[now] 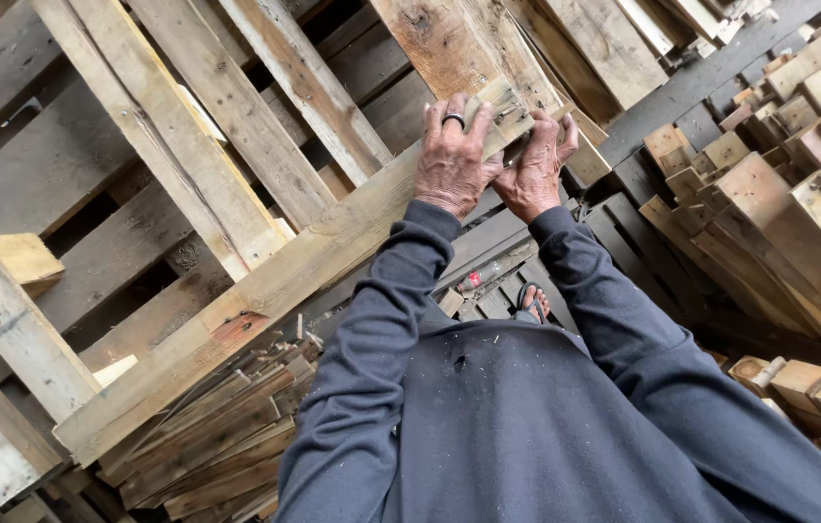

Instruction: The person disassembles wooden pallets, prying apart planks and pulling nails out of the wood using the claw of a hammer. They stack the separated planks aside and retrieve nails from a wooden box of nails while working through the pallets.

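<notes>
Both hands work at the far end of a long plank (265, 281), which runs from lower left up to upper right across the view.

Left hand (454, 155): fingers curled over the top edge of the plank near its end, closed on the wood, ring on one finger. Right hand (544, 165): wrapped around the end from the other side; its fingertips are hidden behind the wood, so how tightly it closes cannot be told, though it appears to grip the plank.

Plank's near end sits low at left, over a stack of loose boards (217, 446). Upright pallets (188, 126) stand behind it, and wooden blocks (798, 97) are heaped at right. A foot in a sandal (532, 302) shows on dark floor slats below the hands.

Judgement on handling: the grip is at one end only, so the long free end will lever hard. Keep both hands wrapped, thumbs opposed, and wrists in line with the plank. Watch for nails or splinters on the rough end. Keep the sandalled foot out from under the plank.
</notes>
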